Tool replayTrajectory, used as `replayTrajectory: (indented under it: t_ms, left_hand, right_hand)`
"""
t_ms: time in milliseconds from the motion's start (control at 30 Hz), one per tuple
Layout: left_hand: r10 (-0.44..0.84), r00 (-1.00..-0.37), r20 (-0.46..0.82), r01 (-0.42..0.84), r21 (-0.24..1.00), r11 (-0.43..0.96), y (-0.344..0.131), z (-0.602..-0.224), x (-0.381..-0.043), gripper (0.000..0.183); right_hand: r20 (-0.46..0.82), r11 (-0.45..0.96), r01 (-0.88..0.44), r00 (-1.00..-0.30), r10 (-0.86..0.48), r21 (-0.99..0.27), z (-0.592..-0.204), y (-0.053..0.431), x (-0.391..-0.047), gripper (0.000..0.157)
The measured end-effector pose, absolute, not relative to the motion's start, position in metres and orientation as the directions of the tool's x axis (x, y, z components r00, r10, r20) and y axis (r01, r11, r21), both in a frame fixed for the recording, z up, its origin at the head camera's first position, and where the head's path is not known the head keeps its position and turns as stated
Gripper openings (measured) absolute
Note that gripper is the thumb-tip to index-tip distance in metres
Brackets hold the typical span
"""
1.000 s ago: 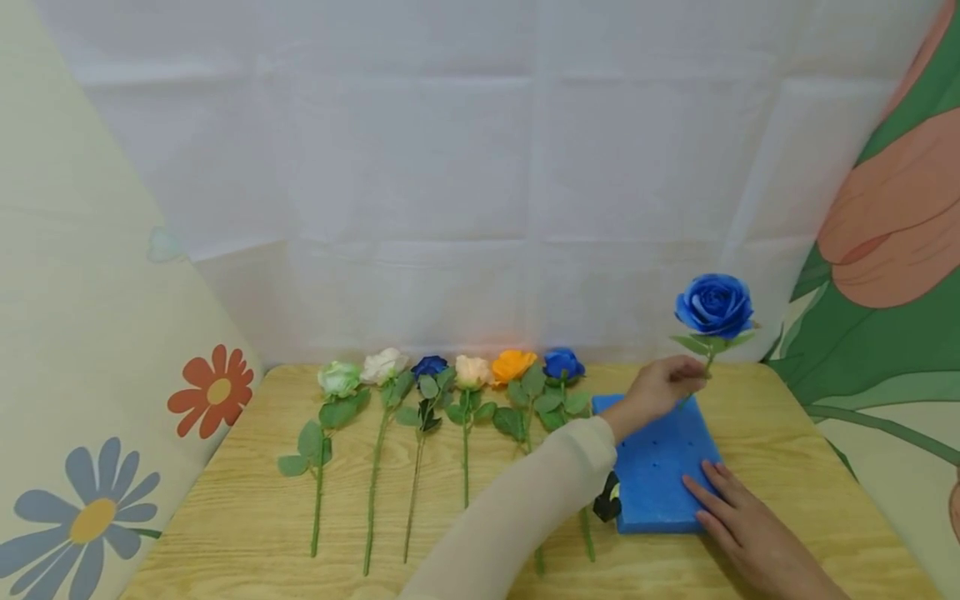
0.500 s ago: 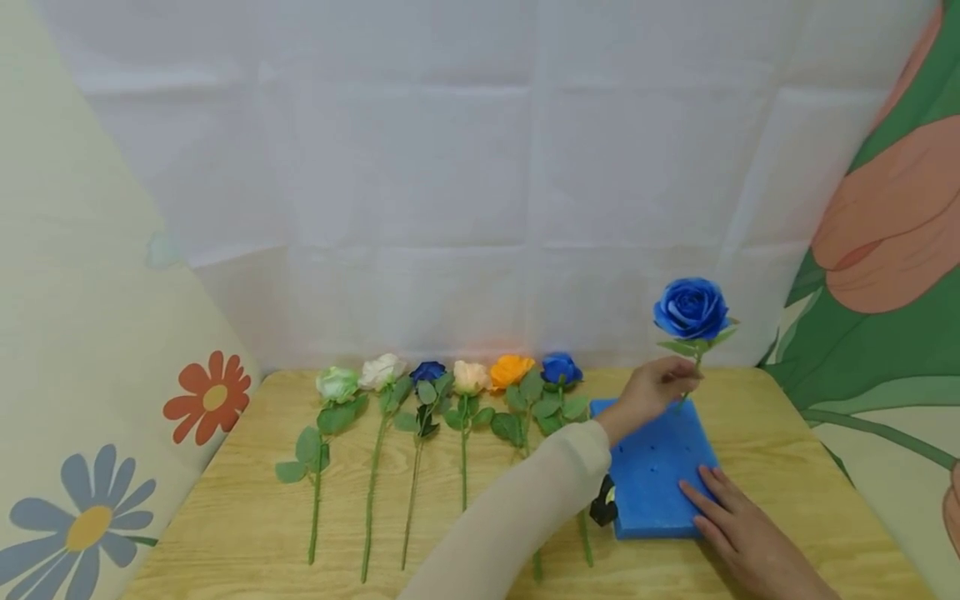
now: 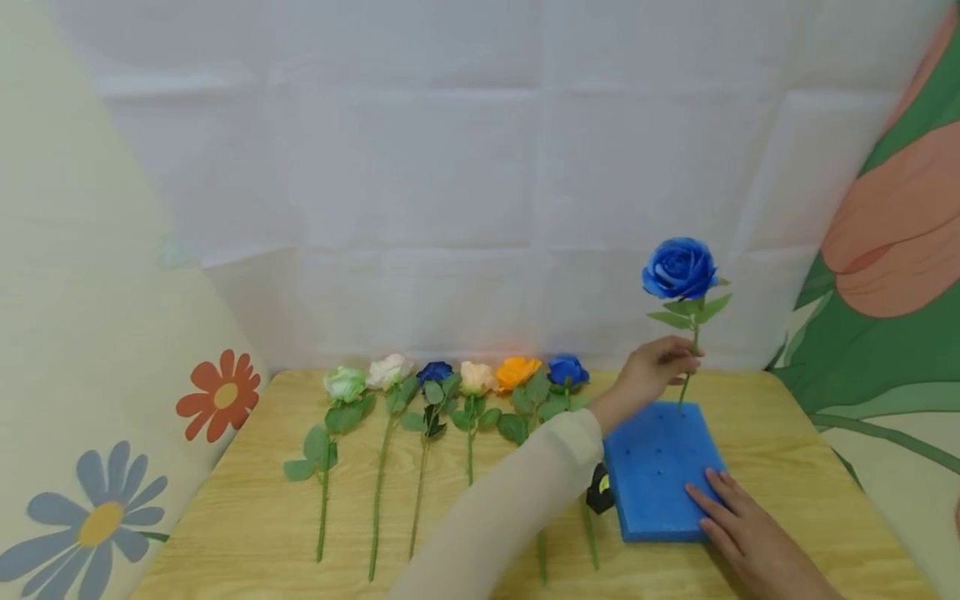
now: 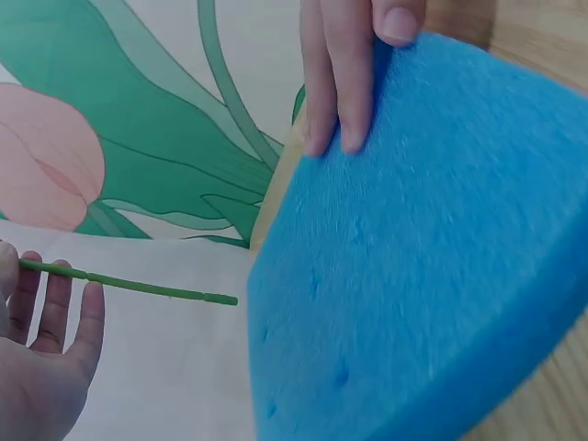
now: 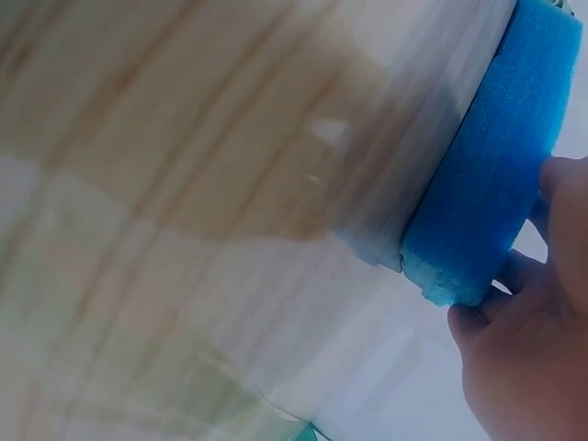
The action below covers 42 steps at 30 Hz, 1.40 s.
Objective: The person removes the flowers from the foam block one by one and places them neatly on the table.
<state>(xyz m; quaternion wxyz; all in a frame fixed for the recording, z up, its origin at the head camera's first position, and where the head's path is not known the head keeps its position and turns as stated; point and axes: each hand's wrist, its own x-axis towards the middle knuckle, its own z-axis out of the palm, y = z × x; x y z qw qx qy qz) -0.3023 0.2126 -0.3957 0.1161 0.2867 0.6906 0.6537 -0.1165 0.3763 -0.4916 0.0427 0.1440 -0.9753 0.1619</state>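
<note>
My left hand [image 3: 660,367] pinches the green stem [image 3: 695,337] of a blue rose [image 3: 681,268] and holds it upright over the far edge of a blue foam block [image 3: 667,500]. In the left wrist view the stem's lower end [image 4: 220,299] is bare and stands apart from the block, whose top has several small holes. My right hand [image 3: 750,521] rests on the block's right edge with fingers extended over the top. Seen from the right wrist, its fingers and thumb [image 5: 556,175] touch the block's side and end.
Left of the block several roses lie in a row on the wooden table [image 3: 247,517]: pale green [image 3: 345,383], white [image 3: 388,372], dark blue [image 3: 433,372], peach [image 3: 477,378], orange [image 3: 517,372] and blue [image 3: 567,370]. A small black piece [image 3: 600,490] sits beside the block. A white cloth [image 3: 420,183] hangs behind.
The left hand has raised the blue rose, and the stem's lower end now shows above the foam block. The right hand has stayed on the block.
</note>
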Motion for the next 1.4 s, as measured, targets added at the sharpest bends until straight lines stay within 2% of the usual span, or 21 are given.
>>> replayTrajectory:
  t_ms: [367,633,933,1400]
  left_hand:
    - [0.568,-0.779,0.265,0.266,0.96,-0.083,0.155,-0.383,-0.304,0.025]
    - [0.516,-0.829,0.215,0.216,0.975,-0.059,0.104,-0.383,-0.299,0.026]
    - [0.501,-0.847,0.181,0.226,0.974,0.03,0.053,-0.391,-0.289,0.029]
    - [0.403,-0.909,0.107,0.171,0.977,0.126,-0.017,-0.4,-0.269,0.036]
  right_hand:
    - [0.078,0.903,-0.279,-0.96,-0.268,-0.328,-0.486,0.375,-0.114,0.045]
    - [0.067,0.904,-0.287,-0.958,-0.28,-0.316,-0.484,0.374,-0.114,0.045]
    - [0.041,0.899,-0.281,-0.958,-0.284,-0.336,-0.485,0.375,-0.115,0.046]
    - [-0.01,0.897,-0.256,-0.96,-0.279,-0.36,-0.481,0.375,-0.115,0.049]
